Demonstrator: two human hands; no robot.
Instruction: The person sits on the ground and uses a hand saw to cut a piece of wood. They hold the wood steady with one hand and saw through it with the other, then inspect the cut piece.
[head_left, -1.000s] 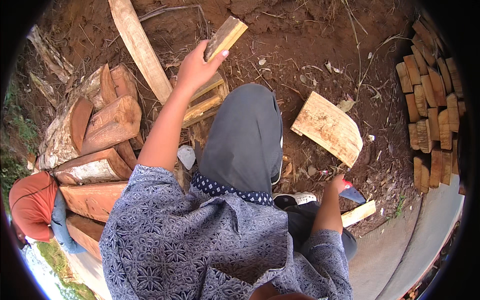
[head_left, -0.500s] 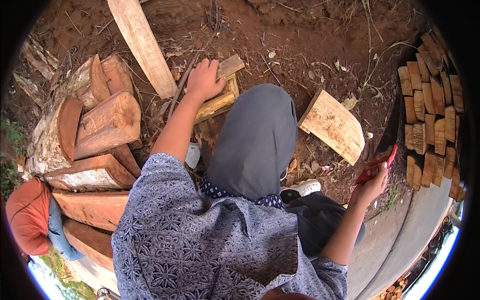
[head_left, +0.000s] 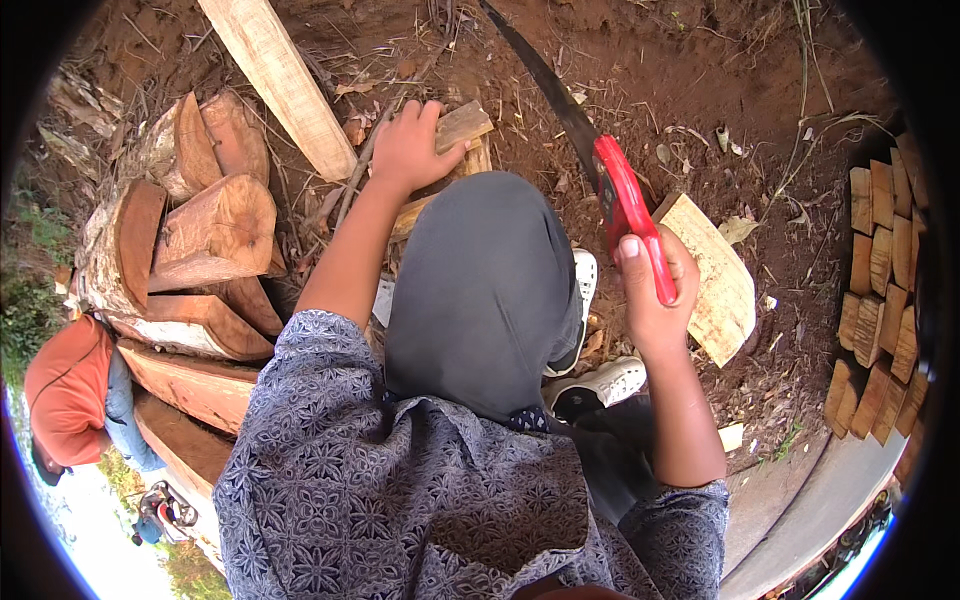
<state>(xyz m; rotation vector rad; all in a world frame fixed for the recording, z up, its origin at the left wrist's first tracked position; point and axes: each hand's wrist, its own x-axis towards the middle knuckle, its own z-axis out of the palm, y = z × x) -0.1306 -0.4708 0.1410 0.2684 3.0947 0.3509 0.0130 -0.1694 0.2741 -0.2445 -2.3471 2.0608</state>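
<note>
My right hand (head_left: pixel 660 305) is closed round the red handle of a handsaw (head_left: pixel 620 185). Its dark, slightly curved blade points up and away over the soil, clear of any wood. Over a short piece of wood (head_left: pixel 464 126) beyond my knee lies my left hand (head_left: pixel 412 150). Its thumb rests along the near side and the fingers bend over the end. More wood (head_left: pixel 478 160) shows under that piece, mostly hidden by my raised knee (head_left: pixel 470 290). A pale cut slab (head_left: pixel 715 280) lies on the ground to the right, partly behind my right hand.
Split logs (head_left: pixel 215 235) are heaped on the left. A long plank (head_left: pixel 285 85) lies at the upper left. Cut wood blocks (head_left: pixel 880 290) are stacked at the far right beside a paved strip (head_left: pixel 810 510). A person in an orange top (head_left: pixel 70 380) is at the lower left.
My right hand has swung in from the far right toward the middle, bringing the saw's blade into plain view. The left hand stays on the wood.
</note>
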